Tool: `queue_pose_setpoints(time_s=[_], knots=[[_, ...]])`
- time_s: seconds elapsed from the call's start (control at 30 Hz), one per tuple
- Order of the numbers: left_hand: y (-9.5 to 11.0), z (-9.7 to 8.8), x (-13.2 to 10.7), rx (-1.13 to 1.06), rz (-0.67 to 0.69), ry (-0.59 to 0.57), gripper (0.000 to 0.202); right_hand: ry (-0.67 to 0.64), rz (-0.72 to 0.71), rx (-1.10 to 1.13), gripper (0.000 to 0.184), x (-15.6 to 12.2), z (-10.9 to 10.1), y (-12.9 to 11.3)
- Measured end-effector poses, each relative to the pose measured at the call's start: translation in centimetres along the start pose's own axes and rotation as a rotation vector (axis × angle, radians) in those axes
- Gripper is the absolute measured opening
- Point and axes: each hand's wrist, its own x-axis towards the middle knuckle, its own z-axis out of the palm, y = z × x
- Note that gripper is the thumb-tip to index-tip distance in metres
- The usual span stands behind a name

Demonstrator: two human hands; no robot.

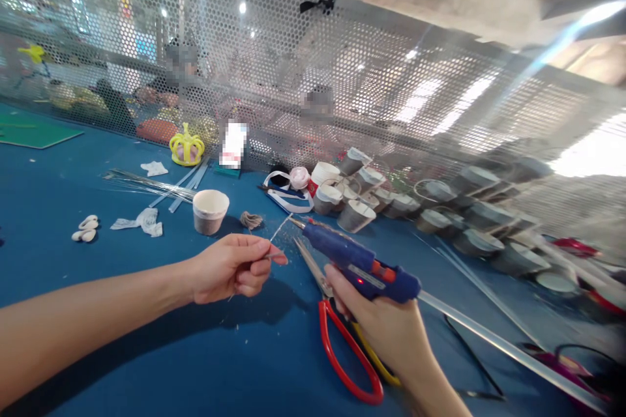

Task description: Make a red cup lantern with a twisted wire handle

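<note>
My right hand point(386, 326) grips a blue glue gun point(359, 262) with orange trim, its nozzle pointing up and left. My left hand point(232, 267) is closed in a pinch on a thin clear stick point(278, 231) that slants up toward the gun's nozzle. The nozzle tip sits close to the upper end of that stick. Red-handled scissors point(342, 352) lie on the blue table point(147, 352) under my right hand, partly hidden by it.
A small white cup point(210, 210) and a tuft of twine point(251, 219) stand beyond my left hand. Several small grey pots point(357, 215) pile up at the back right. A yellow crown point(186, 146), clear sticks point(147, 186) and a long clear rod point(499, 345) also lie about. People sit behind the perforated metal screen point(303, 58).
</note>
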Motion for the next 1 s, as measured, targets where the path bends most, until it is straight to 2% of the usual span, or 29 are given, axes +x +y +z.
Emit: queue_pose_setpoints(time_s=[0.2, 0.47, 0.57, 0.63, 0.7, 0.77, 0.83, 1.0], knots=[[-0.1, -0.1, -0.1, 0.002, 0.004, 0.001, 0.023, 0.037, 0.044, 0.095, 0.028, -0.1, 0.4, -0.4], [-0.1, -0.2, 0.0, 0.037, 0.022, 0.016, 0.023, -0.046, 0.098, 0.092, 0.031, -0.1, -0.1, -0.3], [-0.1, -0.5, 0.2, 0.067, 0.075, 0.080, 0.021, -0.138, 0.091, 0.256, 0.024, 0.4, -0.6, -0.7], [-0.1, -0.8, 0.4, 0.110, 0.117, 0.139, 0.022, -0.151, 0.121, 0.400, 0.025, 1.1, -0.8, -0.4], [-0.1, -0.9, 0.5, 0.169, 0.145, 0.194, 0.024, -0.103, 0.194, 0.478, 0.029, 2.2, -0.9, 0.5], [-0.2, -1.0, 0.6, 0.245, 0.161, 0.240, 0.027, 0.049, 0.260, 0.505, 0.032, 3.5, -1.0, 2.0], [-0.3, -1.0, 0.6, 0.334, 0.175, 0.270, 0.030, 0.145, 0.309, 0.470, 0.033, 4.8, -1.0, 3.6], [-0.3, -1.0, 0.7, 0.461, 0.217, 0.308, 0.032, 0.084, 0.371, 0.269, 0.029, 6.6, -0.6, 6.8]])
